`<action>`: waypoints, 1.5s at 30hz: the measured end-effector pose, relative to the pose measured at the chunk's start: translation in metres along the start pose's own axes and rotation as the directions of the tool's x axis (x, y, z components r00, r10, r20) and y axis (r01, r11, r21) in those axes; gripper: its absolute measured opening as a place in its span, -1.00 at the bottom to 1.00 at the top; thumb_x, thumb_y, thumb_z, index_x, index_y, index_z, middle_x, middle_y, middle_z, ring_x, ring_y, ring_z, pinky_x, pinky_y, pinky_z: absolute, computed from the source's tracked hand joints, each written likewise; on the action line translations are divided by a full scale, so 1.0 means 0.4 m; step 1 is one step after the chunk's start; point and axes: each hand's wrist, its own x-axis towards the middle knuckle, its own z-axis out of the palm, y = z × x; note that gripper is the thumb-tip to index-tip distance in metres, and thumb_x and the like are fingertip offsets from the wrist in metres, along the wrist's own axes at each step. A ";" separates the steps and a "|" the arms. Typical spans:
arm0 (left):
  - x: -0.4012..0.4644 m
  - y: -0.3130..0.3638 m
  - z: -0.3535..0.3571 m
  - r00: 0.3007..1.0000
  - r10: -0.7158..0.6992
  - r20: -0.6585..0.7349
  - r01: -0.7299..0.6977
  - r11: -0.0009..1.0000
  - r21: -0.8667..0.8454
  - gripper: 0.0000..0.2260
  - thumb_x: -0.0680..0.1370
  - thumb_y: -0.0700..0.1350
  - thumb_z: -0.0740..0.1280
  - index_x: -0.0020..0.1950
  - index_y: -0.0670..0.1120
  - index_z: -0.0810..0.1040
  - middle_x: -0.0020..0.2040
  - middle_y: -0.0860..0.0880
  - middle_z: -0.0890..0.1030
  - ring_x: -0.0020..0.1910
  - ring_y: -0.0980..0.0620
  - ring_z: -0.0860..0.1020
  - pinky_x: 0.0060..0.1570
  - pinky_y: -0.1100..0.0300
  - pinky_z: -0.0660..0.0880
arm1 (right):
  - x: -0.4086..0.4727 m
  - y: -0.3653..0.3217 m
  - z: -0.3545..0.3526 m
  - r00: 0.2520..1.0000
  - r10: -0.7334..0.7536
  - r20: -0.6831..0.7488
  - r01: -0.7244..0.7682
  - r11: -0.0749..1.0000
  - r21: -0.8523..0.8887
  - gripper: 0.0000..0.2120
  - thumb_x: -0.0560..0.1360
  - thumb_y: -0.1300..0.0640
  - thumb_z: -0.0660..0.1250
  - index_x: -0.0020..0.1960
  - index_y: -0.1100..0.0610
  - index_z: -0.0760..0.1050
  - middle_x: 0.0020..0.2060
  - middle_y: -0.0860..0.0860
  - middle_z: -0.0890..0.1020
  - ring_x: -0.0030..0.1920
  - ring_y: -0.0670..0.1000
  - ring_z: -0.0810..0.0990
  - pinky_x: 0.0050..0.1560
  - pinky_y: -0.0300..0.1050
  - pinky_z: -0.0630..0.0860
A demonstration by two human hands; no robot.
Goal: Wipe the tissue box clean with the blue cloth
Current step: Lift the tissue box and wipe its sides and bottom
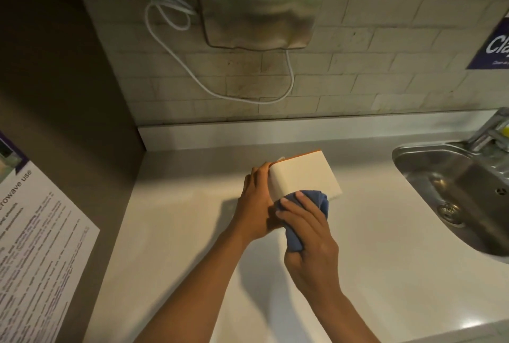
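**Operator:** Right hand (311,235) is nearest me, and from my seat I read it as clenched on the blue cloth (305,213), with the fingers spread over the wad and pressing it against the near lower corner of the tissue box (303,174). One tail of cloth hangs out under the palm.

**Observer:** And your other one?

**Operator:** Left hand (254,202) is wrapped round the box's left end, fingers curled over the top edge, thumb side toward me. It grasps the box and props it; the box looks tipped up on an edge so that a broad pale face is turned my way, with an orange strip along its far top edge. I can't tell whether its lower edge rests on the tabletop (170,232) or is lifted clear, since the cloth covers that corner.

**Observer:** Where does the box sit overall?

**Operator:** Left of the sink (454,191), well apart from its rim, and below the steel hand dryer (261,4) on the tiled wall.

**Observer:** What does the next stroke turn on?

**Operator:** The box's long axis runs from the left hand away and to the right, toward the sink. The cloth is at the near end of that face, just beside the left hand, so most of the pale face lies up and to the right of my right hand. I judge the wipe should travel that way along the length, with the left hand bracing against the push. Most of the face appears uncovered by the cloth so far.
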 end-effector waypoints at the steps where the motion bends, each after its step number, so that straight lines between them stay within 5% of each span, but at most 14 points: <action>1: -0.003 -0.001 0.000 1.000 0.006 -0.005 -0.006 1.000 -0.008 -0.09 0.37 0.10 0.60 0.47 0.30 0.01 0.41 0.04 0.29 0.32 0.05 0.36 0.32 0.04 0.49 | -0.001 0.005 -0.007 1.000 0.000 -0.003 0.000 1.000 0.005 -0.75 0.53 0.24 0.26 0.12 0.20 0.64 0.19 -0.01 0.61 0.36 0.01 0.46 0.39 -0.01 0.36; 4: -0.008 0.003 0.002 1.000 0.002 -0.026 -0.003 1.000 -0.026 0.01 0.22 0.13 0.67 0.44 0.33 0.05 0.39 0.15 0.28 0.34 0.08 0.34 0.24 0.12 0.50 | -0.005 0.038 -0.037 0.997 0.031 -0.067 -0.029 0.999 0.025 -0.76 0.55 0.24 0.24 0.13 0.22 0.63 0.19 0.02 0.61 0.35 0.02 0.48 0.38 0.00 0.39; 9: -0.022 0.003 0.003 0.994 -0.053 -0.099 0.046 0.997 -0.067 0.04 0.12 0.14 0.66 0.45 0.24 0.12 0.36 0.23 0.28 0.35 0.07 0.37 0.26 0.02 0.49 | 0.021 0.137 -0.076 0.916 0.343 -0.209 -0.295 0.927 0.229 -0.57 0.41 0.54 0.23 0.13 0.19 0.61 0.21 0.03 0.61 0.36 0.05 0.47 0.24 0.27 0.46; 12: -0.047 -0.011 -0.008 0.985 -0.102 -0.142 0.079 0.984 -0.158 0.02 0.12 0.09 0.69 0.41 0.35 0.14 0.41 0.27 0.31 0.39 0.10 0.41 0.29 0.02 0.49 | 0.043 0.157 -0.084 0.808 0.570 -0.149 -0.465 0.772 0.433 -0.55 0.45 0.55 0.18 0.15 0.18 0.62 0.18 -0.06 0.64 0.32 0.01 0.50 0.13 0.32 0.51; 15: -0.077 -0.017 -0.026 0.963 -0.173 -0.206 0.119 0.960 -0.252 0.00 0.13 -0.06 0.73 0.33 0.39 0.19 0.35 0.37 0.39 0.34 0.20 0.47 0.23 0.14 0.53 | 0.043 0.186 -0.091 0.678 0.734 -0.043 -0.599 0.585 0.546 -0.58 0.53 0.49 0.18 0.14 0.09 0.64 0.05 -0.09 0.68 -0.03 0.04 0.61 -0.20 -0.05 0.59; 18: -0.102 -0.014 -0.045 0.920 -0.277 -0.278 0.159 0.910 -0.382 -0.02 0.09 -0.06 0.73 0.34 0.28 0.25 0.30 0.33 0.46 0.30 0.20 0.51 0.14 0.16 0.60 | 0.031 0.234 -0.082 0.510 0.851 0.122 -0.710 0.337 0.618 -0.63 0.56 0.39 0.22 0.11 0.02 0.65 -0.11 0.21 0.63 -0.38 0.14 0.44 -0.47 -0.09 0.38; 22: -0.111 0.047 -0.067 0.880 -0.287 -0.378 0.103 0.893 -0.439 -0.03 0.16 -0.12 0.70 0.40 0.14 0.20 0.25 0.30 0.49 0.26 0.21 0.54 0.01 0.26 0.62 | 0.042 0.257 -0.042 0.268 0.901 0.340 -0.758 -0.020 0.652 -0.80 0.53 0.31 0.31 0.05 0.14 0.65 -0.39 0.16 0.64 -0.36 0.22 0.48 -0.34 0.04 0.40; 26: -0.120 0.104 -0.065 0.854 -0.194 -0.483 -0.023 0.913 -0.407 -0.13 0.27 -0.24 0.62 0.40 0.02 0.17 0.25 0.35 0.49 0.31 0.18 0.52 0.04 0.33 0.57 | 0.047 0.269 0.035 0.161 0.771 0.616 -0.712 -0.342 0.614 -0.69 0.52 0.41 0.17 0.17 0.24 0.57 0.05 0.22 0.67 0.08 0.28 0.61 0.13 0.26 0.53; 29: -0.136 0.117 -0.054 0.858 -0.136 -0.495 -0.067 0.927 -0.370 -0.08 0.28 -0.21 0.64 0.44 0.02 0.12 0.33 0.26 0.45 0.35 0.10 0.49 0.10 0.26 0.58 | 0.056 0.260 0.076 0.177 0.613 0.770 -0.679 -0.491 0.546 -0.72 0.59 0.29 0.19 0.27 0.23 0.51 0.19 0.23 0.58 0.02 0.24 0.62 -0.04 0.23 0.57; 32: -0.153 0.127 -0.051 0.896 -0.140 -0.421 -0.040 0.920 -0.391 0.00 0.27 -0.15 0.62 0.50 0.05 0.03 0.37 0.19 0.40 0.37 0.06 0.47 0.10 0.19 0.60 | 0.069 0.266 0.091 0.281 0.456 0.844 -0.649 -0.557 0.517 -0.65 0.61 0.13 0.24 0.38 0.14 0.46 0.27 0.21 0.54 0.24 0.31 0.48 0.29 0.38 0.26; 38: -0.170 0.134 -0.120 0.965 -0.196 -0.175 0.139 0.946 -0.292 -0.03 0.27 0.16 0.64 0.49 0.32 0.08 0.36 0.22 0.40 0.39 0.10 0.43 0.18 0.16 0.58 | 0.090 0.335 0.073 0.369 0.458 0.809 -0.654 -0.490 0.576 -0.63 0.58 0.15 0.26 0.38 0.06 0.47 0.31 0.15 0.53 0.33 0.29 0.46 0.31 0.51 0.18; 40: -0.165 0.147 -0.140 0.959 -0.236 -0.156 0.212 0.965 -0.154 -0.02 0.22 0.29 0.62 0.45 0.42 0.08 0.35 0.30 0.36 0.38 0.19 0.39 0.18 0.26 0.52 | 0.111 0.346 0.058 0.397 0.463 0.792 -0.687 -0.422 0.591 -0.60 0.54 0.12 0.29 0.38 0.06 0.47 0.29 0.15 0.55 0.28 0.29 0.49 0.20 0.42 0.40; 42: -0.158 0.158 -0.149 0.959 -0.238 -0.155 0.243 0.970 0.011 0.02 0.19 0.33 0.62 0.46 0.44 0.03 0.35 0.32 0.29 0.35 0.22 0.36 0.17 0.26 0.50 | 0.134 0.355 0.047 0.401 0.483 0.778 -0.726 -0.350 0.591 -0.61 0.54 0.13 0.27 0.37 0.08 0.47 0.22 0.17 0.58 0.11 0.27 0.57 -0.15 0.09 0.57; 45: -0.154 0.165 -0.158 0.958 -0.248 -0.147 0.270 0.950 0.156 0.06 0.17 0.33 0.62 0.45 0.45 -0.02 0.36 0.30 0.26 0.35 0.14 0.35 0.23 0.02 0.56 | 0.149 0.374 0.046 0.400 0.523 0.752 -0.767 -0.257 0.587 -0.70 0.59 0.20 0.17 0.23 0.05 0.59 0.07 0.22 0.61 -0.05 0.28 0.45 -0.26 -0.11 0.35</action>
